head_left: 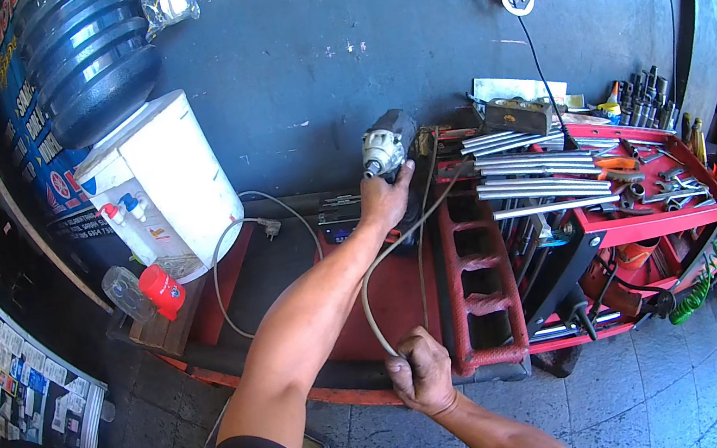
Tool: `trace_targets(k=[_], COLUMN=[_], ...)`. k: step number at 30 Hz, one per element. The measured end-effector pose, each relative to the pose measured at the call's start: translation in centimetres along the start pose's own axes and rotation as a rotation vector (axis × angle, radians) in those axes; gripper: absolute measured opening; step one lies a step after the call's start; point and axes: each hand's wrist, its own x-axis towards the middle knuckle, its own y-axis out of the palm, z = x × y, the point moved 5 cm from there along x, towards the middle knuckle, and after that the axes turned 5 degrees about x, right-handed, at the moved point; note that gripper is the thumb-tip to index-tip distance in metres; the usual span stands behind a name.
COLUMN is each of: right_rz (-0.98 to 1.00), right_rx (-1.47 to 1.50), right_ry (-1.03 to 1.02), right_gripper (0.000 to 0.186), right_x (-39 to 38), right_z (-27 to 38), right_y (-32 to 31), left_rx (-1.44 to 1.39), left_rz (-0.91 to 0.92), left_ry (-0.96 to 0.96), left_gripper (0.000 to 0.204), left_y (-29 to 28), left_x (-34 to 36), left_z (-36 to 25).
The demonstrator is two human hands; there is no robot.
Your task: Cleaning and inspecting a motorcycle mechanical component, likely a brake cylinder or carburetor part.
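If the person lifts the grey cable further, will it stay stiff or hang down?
Probably floppy: the cable already curves loosely from the right hand up to the tool in the left hand. It looks light and unlikely to break.

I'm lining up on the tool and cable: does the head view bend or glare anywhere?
Head view: fisheye bends the tool cart and floor tiles toward the rim, corners are black; even daylight, no glare; left hand on the power tool and right hand on the cable are sharp.
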Motion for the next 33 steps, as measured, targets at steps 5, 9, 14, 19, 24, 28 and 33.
trace_targets(k=[5, 9, 14, 19, 24, 28, 33], right_rz=[0.027, 0.145, 0.269, 0.306, 0.203, 0.239, 0.752], right_rx=[-0.203, -0.411, -0.699, -0.700, -0.398, -0.253, -0.054], right_ry=[0.015, 0.066, 0.201, 0.196, 0.166, 0.040, 0.013], right_gripper=[0.017, 0.024, 0.017, 0.017, 0.013, 0.009, 0.016], right_x=[1.2, 1.4, 1.4, 1.1, 0.9, 0.5, -5.9], right_z=[0.4, 0.0, -1.9, -2.5, -1.5, 1.7, 4.4], right_y=[0.1, 1.2, 3.2, 3.1, 2.3, 3.8, 11.9], left_rx=[0.044, 0.184, 0.301, 0.443, 0.259, 0.330, 1.114], left_rz=[0.030, 0.093, 0.246, 0.253, -0.263, -0.113, 0.163], left_ry=[0.042, 0.155, 0.177, 0.045, 0.537, -0.247, -0.500], left_gripper=[0.053, 0.067, 0.069, 0.071, 0.021, 0.022, 0.046], left_y=[1.4, 0.6, -0.8, -7.8, -23.3, -29.8, -29.4], left_x=[0.7, 0.7, 1.2, -1.2, -17.1, -38.5, -56.5], left_z=[1.1, 2.3, 2.0, -0.6, -1.3, 8.9, 20.2])
